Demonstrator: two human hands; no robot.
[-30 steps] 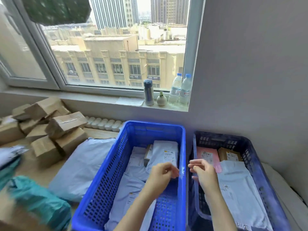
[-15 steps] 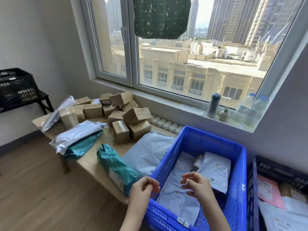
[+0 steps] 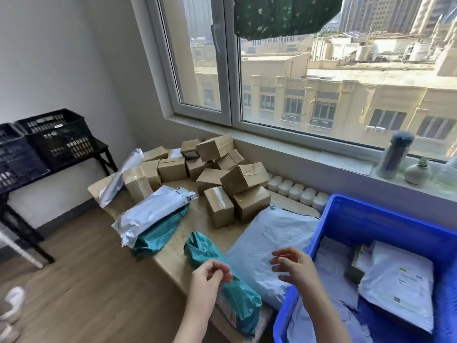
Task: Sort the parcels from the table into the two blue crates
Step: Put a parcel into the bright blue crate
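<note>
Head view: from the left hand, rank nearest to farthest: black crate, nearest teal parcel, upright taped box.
1. Nearest teal parcel, right beside the left hand, at the table's near edge.
2. Upright taped box, mid-table.
3. Black crate, far left on its stand.

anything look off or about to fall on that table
The near teal parcel lies right along the table's front edge and seems to overhang it; the cardboard boxes are a tumbled heap, several tilted.
</note>
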